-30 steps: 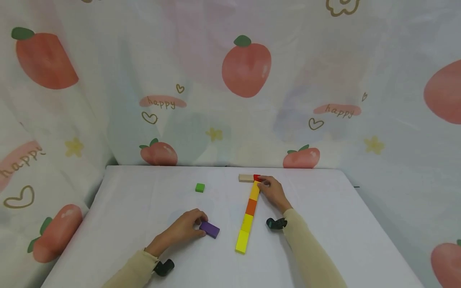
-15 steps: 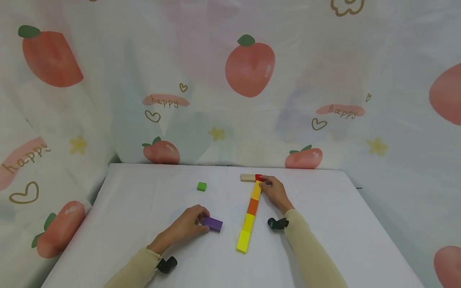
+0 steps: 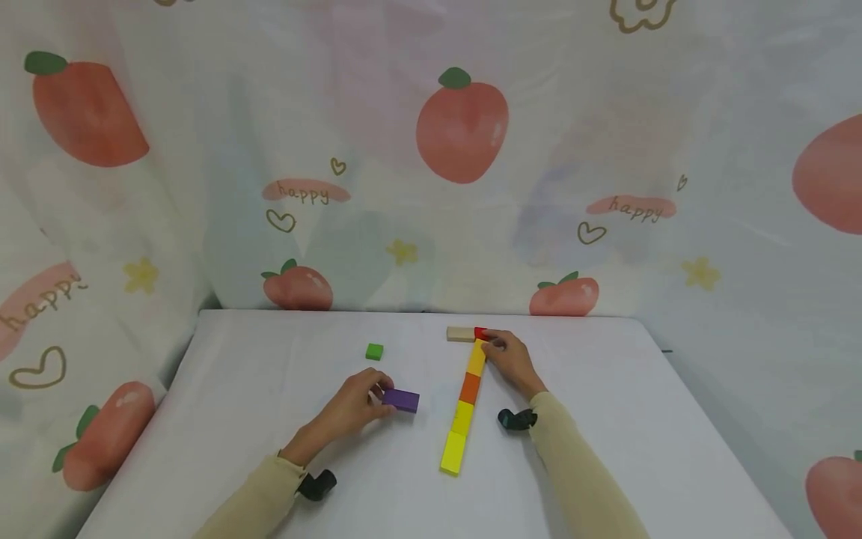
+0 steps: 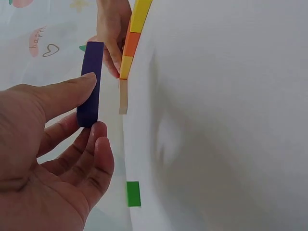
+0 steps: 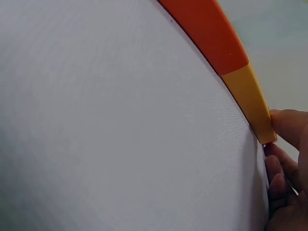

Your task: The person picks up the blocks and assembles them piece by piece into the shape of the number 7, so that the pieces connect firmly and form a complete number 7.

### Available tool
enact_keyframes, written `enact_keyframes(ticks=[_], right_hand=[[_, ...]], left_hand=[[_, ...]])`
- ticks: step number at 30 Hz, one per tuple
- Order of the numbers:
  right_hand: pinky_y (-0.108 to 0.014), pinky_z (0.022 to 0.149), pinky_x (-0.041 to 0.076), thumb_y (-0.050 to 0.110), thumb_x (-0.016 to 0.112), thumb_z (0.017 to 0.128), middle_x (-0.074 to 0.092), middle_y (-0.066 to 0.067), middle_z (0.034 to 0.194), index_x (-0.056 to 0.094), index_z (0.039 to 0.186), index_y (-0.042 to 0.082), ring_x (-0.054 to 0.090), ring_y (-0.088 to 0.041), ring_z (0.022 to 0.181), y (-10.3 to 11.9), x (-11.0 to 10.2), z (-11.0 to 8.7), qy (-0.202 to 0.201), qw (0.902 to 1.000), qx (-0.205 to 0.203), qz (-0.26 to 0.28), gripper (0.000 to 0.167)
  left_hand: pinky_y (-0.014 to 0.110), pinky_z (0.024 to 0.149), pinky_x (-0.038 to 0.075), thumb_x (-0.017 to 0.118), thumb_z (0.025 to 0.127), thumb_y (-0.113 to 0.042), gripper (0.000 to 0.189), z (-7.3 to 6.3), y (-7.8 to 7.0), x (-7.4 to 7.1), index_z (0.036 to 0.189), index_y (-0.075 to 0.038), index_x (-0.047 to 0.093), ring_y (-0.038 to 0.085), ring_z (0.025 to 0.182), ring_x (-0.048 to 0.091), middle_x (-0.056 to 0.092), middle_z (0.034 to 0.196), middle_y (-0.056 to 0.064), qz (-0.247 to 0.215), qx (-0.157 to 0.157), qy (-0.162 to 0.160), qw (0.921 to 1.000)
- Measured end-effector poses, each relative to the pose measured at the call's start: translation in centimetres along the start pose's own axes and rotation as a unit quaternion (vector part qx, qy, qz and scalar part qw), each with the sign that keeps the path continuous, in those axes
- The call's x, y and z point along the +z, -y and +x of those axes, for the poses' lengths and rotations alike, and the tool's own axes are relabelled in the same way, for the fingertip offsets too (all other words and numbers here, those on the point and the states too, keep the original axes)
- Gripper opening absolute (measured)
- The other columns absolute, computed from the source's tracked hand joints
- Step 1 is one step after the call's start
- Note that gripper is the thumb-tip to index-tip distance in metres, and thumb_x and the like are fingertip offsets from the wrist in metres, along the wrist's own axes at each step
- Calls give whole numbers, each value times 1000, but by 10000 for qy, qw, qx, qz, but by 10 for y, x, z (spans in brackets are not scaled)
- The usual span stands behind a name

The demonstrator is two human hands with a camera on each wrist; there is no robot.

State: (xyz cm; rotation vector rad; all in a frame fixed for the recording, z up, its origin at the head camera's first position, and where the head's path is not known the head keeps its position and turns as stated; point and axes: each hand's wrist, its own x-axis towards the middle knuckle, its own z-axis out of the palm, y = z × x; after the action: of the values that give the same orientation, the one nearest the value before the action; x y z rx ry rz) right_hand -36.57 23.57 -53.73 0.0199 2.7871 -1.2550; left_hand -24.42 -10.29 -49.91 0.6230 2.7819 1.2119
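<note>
My left hand pinches a purple wooden block between thumb and fingers, held above the white table. The left wrist view shows the thumb across the face of the purple block. At the far end of a row of blocks, my right hand has thumb and index finger around the end of a red block, largely covered by the fingers. Its thumb also lies against the amber block, which joins an orange block and two yellow blocks in line.
A pale wood block lies left of the red one, near the table's back edge. A small green block lies beyond my left hand. Behind the table hangs a fruit-patterned cloth.
My left hand has carried the purple block away from me and slightly right, turning it more level across the view. The right hand and the row stay where they were.
</note>
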Motion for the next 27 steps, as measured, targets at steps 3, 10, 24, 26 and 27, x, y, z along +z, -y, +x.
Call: enact_keyframes(ticks=[3,10,24,26,27], right_hand=[[-53,106,42,32,56,100,53,-15,134,52,141,19,48,-33,119,1,-1,-3,-49,10000,25,-29,44],[-52,107,42,33,56,100,53,-14,135,52,141,21,47,-33,120,-1,1,-2,-32,10000,-32,-45,43],[-50,105,43,31,57,100,54,-13,132,53,140,20,48,-31,117,-1,2,-1,-85,9999,-95,-46,42],[-50,105,43,31,56,100,54,-14,132,53,140,19,48,-32,117,-1,2,-2,-78,9999,-112,-38,42],[-50,105,43,31,56,100,54,-14,132,53,140,19,48,-32,117,0,2,-2,-76,9999,-109,-33,43]], left_hand=[[22,74,51,79,82,-13,32,5,-2,1,110,-12,63,12,92,60,61,102,-2,58,22,-55,10000],[22,75,52,80,82,-13,32,13,-3,5,109,-11,63,10,93,60,62,102,-2,3,31,-147,9999],[24,76,53,80,81,-11,30,23,1,11,106,-9,64,14,93,62,63,103,1,-108,-179,-461,9987],[24,76,53,80,81,-11,29,25,2,12,106,-9,64,14,93,61,64,103,1,-148,-174,-502,9985],[24,76,53,79,82,-12,29,25,3,12,106,-9,64,13,93,61,64,103,1,-157,-151,-514,9984]])
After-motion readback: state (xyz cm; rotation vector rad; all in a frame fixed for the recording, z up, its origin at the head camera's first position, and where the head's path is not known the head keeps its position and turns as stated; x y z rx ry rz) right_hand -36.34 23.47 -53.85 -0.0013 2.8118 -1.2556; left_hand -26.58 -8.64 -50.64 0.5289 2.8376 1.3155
